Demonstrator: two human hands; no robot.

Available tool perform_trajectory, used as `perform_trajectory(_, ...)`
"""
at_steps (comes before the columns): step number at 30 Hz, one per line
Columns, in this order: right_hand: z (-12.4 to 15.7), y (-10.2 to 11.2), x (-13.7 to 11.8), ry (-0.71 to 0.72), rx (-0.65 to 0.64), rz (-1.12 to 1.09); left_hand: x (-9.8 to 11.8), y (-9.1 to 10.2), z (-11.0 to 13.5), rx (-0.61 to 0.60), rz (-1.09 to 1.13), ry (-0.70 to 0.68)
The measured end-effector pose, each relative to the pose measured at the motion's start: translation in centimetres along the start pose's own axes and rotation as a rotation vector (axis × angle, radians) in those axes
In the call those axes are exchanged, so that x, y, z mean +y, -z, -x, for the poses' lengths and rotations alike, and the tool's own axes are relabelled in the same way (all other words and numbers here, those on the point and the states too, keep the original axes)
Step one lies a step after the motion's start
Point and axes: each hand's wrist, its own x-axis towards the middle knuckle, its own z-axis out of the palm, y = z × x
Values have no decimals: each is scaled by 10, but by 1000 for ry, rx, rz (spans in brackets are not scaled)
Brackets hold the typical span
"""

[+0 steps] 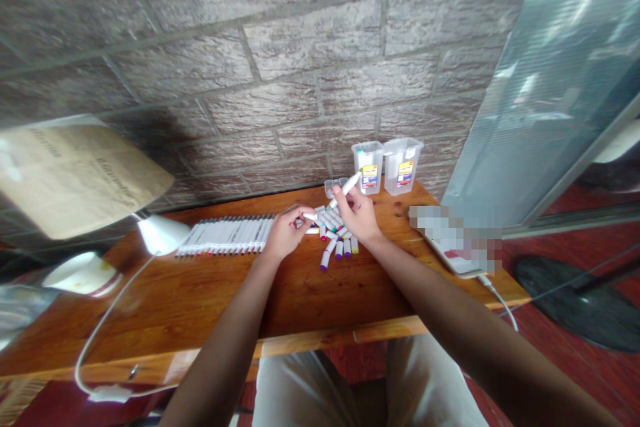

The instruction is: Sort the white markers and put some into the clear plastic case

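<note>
While a white marker [349, 187] slants above a wooden surface [300, 303], the right grip [360, 215] wraps thumb and fingers around its barrel, the narrow end pointing up and away from the palm. To its left, the left grip [285, 233] pinches a small white piece [309, 216], apparently a cap, its fingers nearly together and partly hidden. Loose caps [326, 259] with purple, red and yellow ends lie between and below the two grips, and a row of markers [225, 235] runs just left of the left grip. Beyond the right grip, and to its right, stand a clear container [370, 175] and a second clear container [403, 165].

The marker looks light and stiff, probably hard plastic that withstands a modest squeeze. Its smooth barrel could twist or slide between fingertips; whether it is round enough to roll cannot be told. Mid-barrel appears the surest place to hold, sparing the narrow end, likely the delicate part. The caps, short and seemingly slick, call for a fingertip pinch across the sides; those at the pile's near edge, below the right grip, offer the most room. In the row, close neighbours are easily nudged, so a pinch from above seems safest.
</note>
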Motion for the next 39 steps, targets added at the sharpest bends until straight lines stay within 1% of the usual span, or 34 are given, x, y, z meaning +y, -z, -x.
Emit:
perform_trajectory(5,-2,0,-1,53,36,-81,3,2,-1,-13,13,-35)
perform_trajectory(8,-4,0,0,38,58,-97,3,2,-2,-29,-8,-53)
perform_trajectory(14,-5,-1,4,13,70,-107,-3,2,-2,-6,-78,-73)
perform_trajectory(20,-4,-1,4,7,73,-103,-9,1,0,-116,-121,-64)
perform_trajectory(23,-4,-1,5,0,80,-112,-8,1,1,-141,-132,-42)
perform_trajectory(30,-4,-2,5,-15,79,-115,-8,0,0,-120,-93,-30)
perform_trajectory(35,-4,-2,4,-27,75,-125,-7,1,0,-119,-44,-54)
perform_trajectory(39,-4,-1,2,-32,71,-117,-6,2,0,-102,-57,-64)
